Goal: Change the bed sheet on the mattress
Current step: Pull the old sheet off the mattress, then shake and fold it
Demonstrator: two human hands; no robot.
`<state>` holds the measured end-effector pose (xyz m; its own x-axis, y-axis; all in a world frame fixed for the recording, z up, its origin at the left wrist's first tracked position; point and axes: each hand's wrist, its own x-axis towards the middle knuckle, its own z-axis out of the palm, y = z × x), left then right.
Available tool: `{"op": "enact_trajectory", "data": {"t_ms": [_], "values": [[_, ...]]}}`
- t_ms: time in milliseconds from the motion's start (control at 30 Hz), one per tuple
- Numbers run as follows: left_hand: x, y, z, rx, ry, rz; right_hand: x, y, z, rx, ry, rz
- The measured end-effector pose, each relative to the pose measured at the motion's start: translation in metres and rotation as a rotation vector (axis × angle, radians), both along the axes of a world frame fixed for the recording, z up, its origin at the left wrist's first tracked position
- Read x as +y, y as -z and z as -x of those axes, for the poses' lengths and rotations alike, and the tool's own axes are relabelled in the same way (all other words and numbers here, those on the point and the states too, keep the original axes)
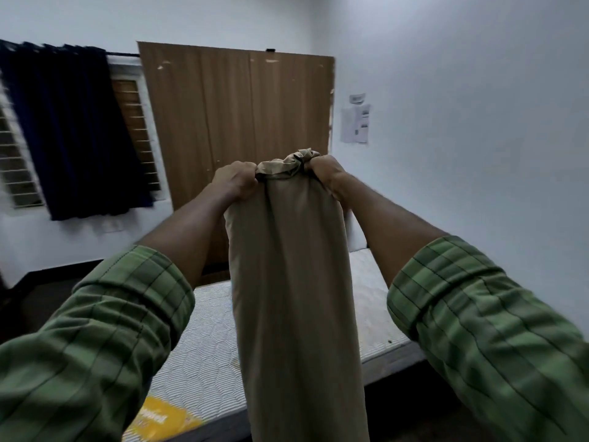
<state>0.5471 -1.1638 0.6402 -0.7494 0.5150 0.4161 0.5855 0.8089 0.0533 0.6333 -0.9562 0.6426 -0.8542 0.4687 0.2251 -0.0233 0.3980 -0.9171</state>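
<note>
A beige bed sheet (293, 275) hangs in a long bunched column in front of me, held up at chest height. My left hand (234, 181) grips its top edge on the left and my right hand (325, 173) grips the bunched top on the right, both with fingers curled into the cloth. Below and behind the sheet lies the bare white quilted mattress (207, 352) with a yellow label (159, 419) at its near corner. Both forearms come out of rolled green checked sleeves.
A brown wooden wardrobe (236, 122) stands behind the bed. A dark blue curtain (73, 132) hangs over a barred window (16, 167) on the left. The white wall (478, 122) on the right carries pinned papers (355, 122). Dark floor lies beside the bed.
</note>
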Motion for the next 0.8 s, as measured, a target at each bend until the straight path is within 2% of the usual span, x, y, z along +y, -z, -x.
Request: {"op": "enact_trajectory", "data": {"t_ms": [300, 533, 800], "values": [[-0.108, -0.019, 0.084, -0.074, -0.063, 0.187, -0.086, -0.006, 0.121, 0.026, -0.049, -0.072], [-0.152, -0.008, 0.163, 0.094, -0.181, 0.17, -0.14, -0.001, 0.218, 0.041, -0.039, -0.198], [-0.165, 0.059, 0.293, 0.31, -0.309, 0.374, -0.154, 0.056, 0.338, -0.073, -0.015, -0.364]]}}
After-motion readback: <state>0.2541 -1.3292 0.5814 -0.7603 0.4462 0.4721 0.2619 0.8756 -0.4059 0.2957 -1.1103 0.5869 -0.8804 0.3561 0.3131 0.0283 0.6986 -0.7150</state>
